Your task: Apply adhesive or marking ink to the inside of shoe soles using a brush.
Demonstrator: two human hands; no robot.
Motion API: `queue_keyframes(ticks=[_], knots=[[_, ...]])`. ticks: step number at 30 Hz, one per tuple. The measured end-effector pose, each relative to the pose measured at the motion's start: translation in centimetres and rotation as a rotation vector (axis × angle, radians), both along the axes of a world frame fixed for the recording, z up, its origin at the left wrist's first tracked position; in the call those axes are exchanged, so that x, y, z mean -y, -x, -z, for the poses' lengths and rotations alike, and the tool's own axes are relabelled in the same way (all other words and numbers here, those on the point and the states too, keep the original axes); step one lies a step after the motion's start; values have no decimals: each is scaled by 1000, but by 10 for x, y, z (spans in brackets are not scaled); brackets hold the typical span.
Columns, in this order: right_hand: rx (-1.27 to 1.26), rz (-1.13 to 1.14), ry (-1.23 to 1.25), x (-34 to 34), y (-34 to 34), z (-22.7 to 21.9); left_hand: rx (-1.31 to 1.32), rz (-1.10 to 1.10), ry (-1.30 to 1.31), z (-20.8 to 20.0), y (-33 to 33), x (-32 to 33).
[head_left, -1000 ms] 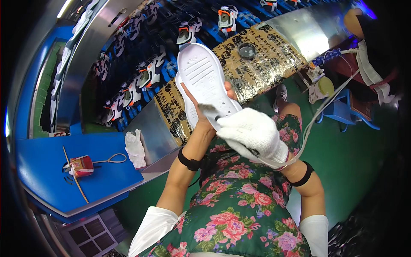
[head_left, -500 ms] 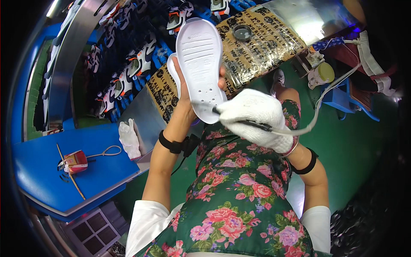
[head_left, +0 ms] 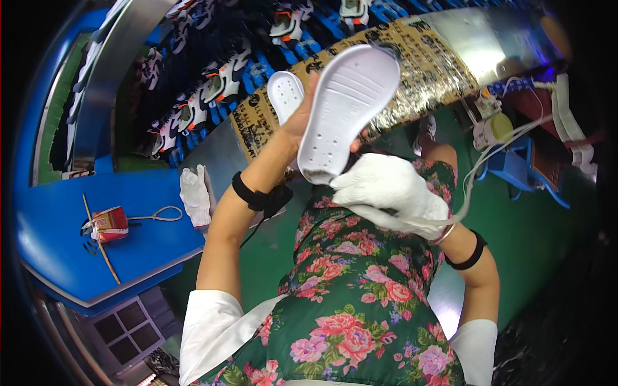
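White sole [head_left: 351, 96] is clamped in left grip [head_left: 301, 122]; right grip [head_left: 381, 188] clasps brush [head_left: 318, 176]; brown sheeting [head_left: 432, 95] bears blurred lettering [head_left: 425, 61].

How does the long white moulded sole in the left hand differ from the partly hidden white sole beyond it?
The long white moulded sole shows grooves and holes; the partly hidden white sole shows only holes. The long sole's holed end points toward the person; the partly hidden sole's points away. Both are white and perforated.
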State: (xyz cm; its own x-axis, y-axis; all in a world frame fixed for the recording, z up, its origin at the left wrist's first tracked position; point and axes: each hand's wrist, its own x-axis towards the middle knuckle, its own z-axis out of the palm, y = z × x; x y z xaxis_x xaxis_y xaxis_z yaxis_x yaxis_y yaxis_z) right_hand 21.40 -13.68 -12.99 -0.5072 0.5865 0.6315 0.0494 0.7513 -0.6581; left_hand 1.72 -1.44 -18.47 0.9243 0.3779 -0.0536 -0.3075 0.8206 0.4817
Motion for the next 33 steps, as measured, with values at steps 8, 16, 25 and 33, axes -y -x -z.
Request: queue_keyframes(ticks=[8,16,25,33], knots=[[-553,278,1121,-2,-26,17,28,-316,164,28,-18,-8],[-1043,322,1227,-16,-20,43,143,-1087,279,22,-12,11],[-1132,212,1293,-28,-9,47,243,-397,525,15,22,109],[-887,253,1042,-2,-16,-11,390,-406,432,-13,-20,130]])
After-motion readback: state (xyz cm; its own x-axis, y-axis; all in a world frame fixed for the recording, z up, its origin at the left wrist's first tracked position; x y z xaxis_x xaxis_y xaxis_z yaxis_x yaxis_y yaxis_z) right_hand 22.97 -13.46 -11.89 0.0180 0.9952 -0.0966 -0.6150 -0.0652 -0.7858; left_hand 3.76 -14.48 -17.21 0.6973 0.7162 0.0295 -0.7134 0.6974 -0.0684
